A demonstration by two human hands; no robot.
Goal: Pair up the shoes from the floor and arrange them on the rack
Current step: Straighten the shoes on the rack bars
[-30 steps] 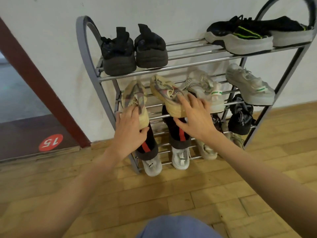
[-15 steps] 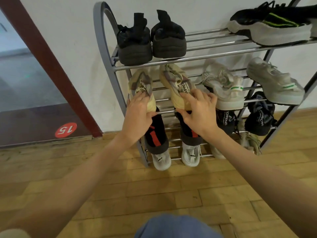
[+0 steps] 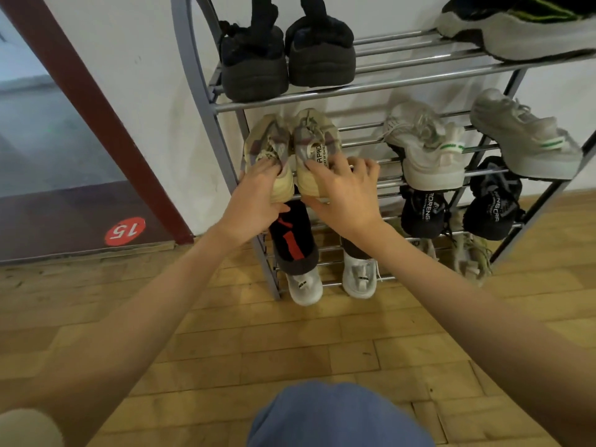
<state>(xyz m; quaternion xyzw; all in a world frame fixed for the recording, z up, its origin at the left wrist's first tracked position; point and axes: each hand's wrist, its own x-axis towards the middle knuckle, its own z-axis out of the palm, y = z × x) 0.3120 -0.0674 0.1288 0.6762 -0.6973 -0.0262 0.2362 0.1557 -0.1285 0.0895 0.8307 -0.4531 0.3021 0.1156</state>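
Two beige-and-mauve sneakers stand side by side, toes to the wall, at the left end of the second shelf of the grey metal rack (image 3: 206, 98). My left hand (image 3: 254, 201) grips the heel of the left beige sneaker (image 3: 267, 143). My right hand (image 3: 346, 191) grips the heel of the right beige sneaker (image 3: 314, 140), fingers spread over its tongue. The two shoes touch each other.
Black fuzzy boots (image 3: 287, 56) and a black-and-white trainer (image 3: 522, 30) sit on the top shelf. White sneakers with green stripes (image 3: 429, 150) fill the second shelf's right side. Black-red high-tops (image 3: 293, 240) and black shoes (image 3: 490, 204) sit lower. A dark red door frame (image 3: 106, 117) stands left.
Both beige sneakers were apart and tilted; my hands have pushed them together and straightened them on the shelf. The view has moved closer to the rack.
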